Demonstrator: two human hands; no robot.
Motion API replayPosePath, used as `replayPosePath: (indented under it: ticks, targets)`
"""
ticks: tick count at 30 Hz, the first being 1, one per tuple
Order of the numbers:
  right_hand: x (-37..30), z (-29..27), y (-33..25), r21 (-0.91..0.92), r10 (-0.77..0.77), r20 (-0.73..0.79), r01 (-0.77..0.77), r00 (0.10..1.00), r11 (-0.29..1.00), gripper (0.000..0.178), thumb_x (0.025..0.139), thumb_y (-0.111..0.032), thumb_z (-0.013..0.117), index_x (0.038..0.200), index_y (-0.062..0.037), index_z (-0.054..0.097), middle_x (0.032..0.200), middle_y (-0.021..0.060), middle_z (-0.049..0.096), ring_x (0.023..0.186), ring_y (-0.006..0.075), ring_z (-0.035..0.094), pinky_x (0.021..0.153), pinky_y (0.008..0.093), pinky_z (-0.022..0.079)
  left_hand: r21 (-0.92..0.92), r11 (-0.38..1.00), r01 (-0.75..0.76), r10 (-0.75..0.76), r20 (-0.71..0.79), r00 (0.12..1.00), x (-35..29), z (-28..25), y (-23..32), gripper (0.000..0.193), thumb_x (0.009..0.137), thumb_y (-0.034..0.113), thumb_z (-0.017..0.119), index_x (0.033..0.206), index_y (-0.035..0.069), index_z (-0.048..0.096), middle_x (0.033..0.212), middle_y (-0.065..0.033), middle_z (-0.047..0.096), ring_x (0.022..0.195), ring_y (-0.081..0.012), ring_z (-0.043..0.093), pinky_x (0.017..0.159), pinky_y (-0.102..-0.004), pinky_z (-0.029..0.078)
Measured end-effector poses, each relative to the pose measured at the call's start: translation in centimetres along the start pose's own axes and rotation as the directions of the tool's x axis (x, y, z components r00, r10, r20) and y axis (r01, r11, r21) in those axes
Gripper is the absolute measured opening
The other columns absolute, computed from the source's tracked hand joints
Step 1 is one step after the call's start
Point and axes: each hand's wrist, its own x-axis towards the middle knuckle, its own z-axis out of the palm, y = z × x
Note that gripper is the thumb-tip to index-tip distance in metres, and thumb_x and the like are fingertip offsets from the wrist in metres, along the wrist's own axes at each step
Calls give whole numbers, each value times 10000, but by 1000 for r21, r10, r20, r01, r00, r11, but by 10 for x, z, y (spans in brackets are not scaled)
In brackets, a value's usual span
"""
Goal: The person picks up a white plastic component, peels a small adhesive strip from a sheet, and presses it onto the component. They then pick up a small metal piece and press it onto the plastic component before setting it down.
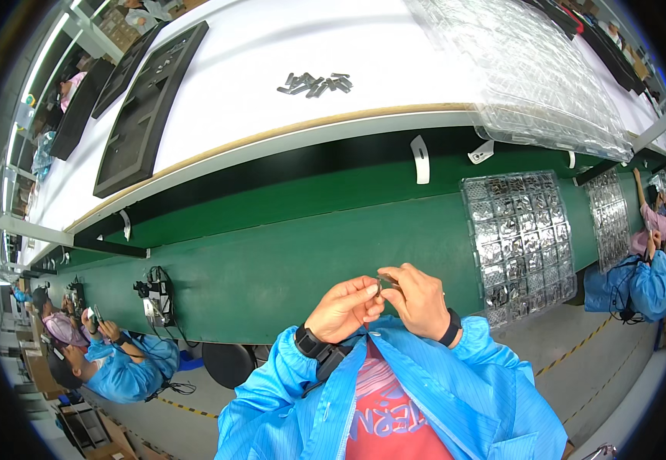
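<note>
My left hand (343,310) and my right hand (420,301) meet close to my chest, above the near edge of the green bench. Between the fingertips of both is a small dark piece (379,285), pinched by the left thumb and fingers. The right thumb and forefinger close on it from the other side. Fingers cover most of it, so its exact kind cannot be made out. Right of my hands lies a clear plastic tray (518,249) with many compartments of small parts.
On the white shelf above the green bench (333,241) lies a pile of small dark strips (316,84). A black divided tray (152,107) is at its left, stacked clear trays (536,73) at its right. Black equipment (156,297) stands left. Co-workers sit on both sides.
</note>
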Motion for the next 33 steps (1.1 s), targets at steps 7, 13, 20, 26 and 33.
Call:
replayPosePath:
  ticks: [7,13,20,26,33]
  targets:
    - [-3,3,-2,-38,2,-54,-4,999,999,324,800,-263,683,1019,-42,595,765,73,561,644,223,587,563,339,471,-43,999,11,-12,-26,1000,1,3,-5,199,968,190,504,1084,33,542,872,-9,539,756,-113,490,685,-283,462]
    - [-3,3,-1,-41,-24,-43,22,999,999,344,775,-278,705,988,-33,592,758,69,554,632,218,583,553,335,469,-33,999,-10,8,-62,998,1,5,-7,183,967,191,506,1059,37,543,845,-14,533,711,-117,476,668,-280,456]
    - [-6,5,3,-92,-55,-41,51,998,994,339,768,-281,703,971,-31,597,754,77,547,640,245,587,550,344,469,-76,997,-2,-2,-55,998,2,2,-10,170,963,164,511,1058,26,541,817,-20,523,680,-110,443,624,-243,411]
    - [-6,6,1,-160,-87,-70,75,994,984,326,776,-305,693,943,-39,606,743,75,540,637,244,586,540,344,468,-108,994,-11,6,-46,999,1,6,-10,159,960,149,516,1052,21,536,806,-12,504,672,-103,417,605,-222,379]
    - [-5,6,-1,-179,-127,-99,108,987,978,298,787,-310,682,895,-42,613,711,65,534,612,232,585,521,336,465,-74,997,-30,29,-14,999,1,4,-10,135,960,148,512,1013,25,529,812,-21,506,677,-107,417,604,-224,378]
